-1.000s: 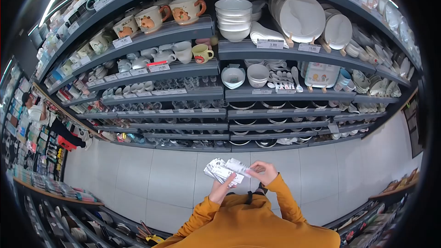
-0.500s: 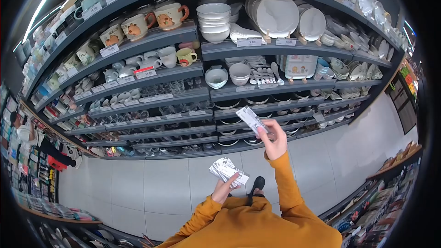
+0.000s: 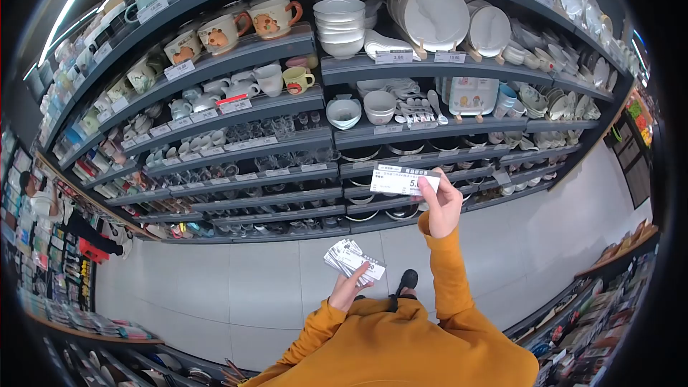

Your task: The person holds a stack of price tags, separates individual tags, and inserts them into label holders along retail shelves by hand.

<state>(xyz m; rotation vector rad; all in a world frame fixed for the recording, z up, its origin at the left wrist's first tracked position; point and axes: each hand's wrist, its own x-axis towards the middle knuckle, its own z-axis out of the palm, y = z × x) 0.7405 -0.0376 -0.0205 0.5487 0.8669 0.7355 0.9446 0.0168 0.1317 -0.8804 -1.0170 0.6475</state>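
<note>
Between the thumb and fingers of my right hand is a white price tag with a dark top strip and a printed price that starts with 5. My thumb covers part of that number. Lower down, my left hand grips a fanned stack of price tags, its thumb pressed on the top one. Both hands are closed, held out over the floor in front of the shelves. Behind the right hand's tag are lower shelves with round metal-rimmed pans or lids.
Shelving ahead carries stacked bowls, white plates, mugs and glasses, with price tags along the edges. A person stands at far left near a red basket. More racks flank the tiled floor.
My right hand has turned its tag from slanted to nearly level, its printed face toward me, and shifted slightly right. The left hand with its stack has barely moved.
</note>
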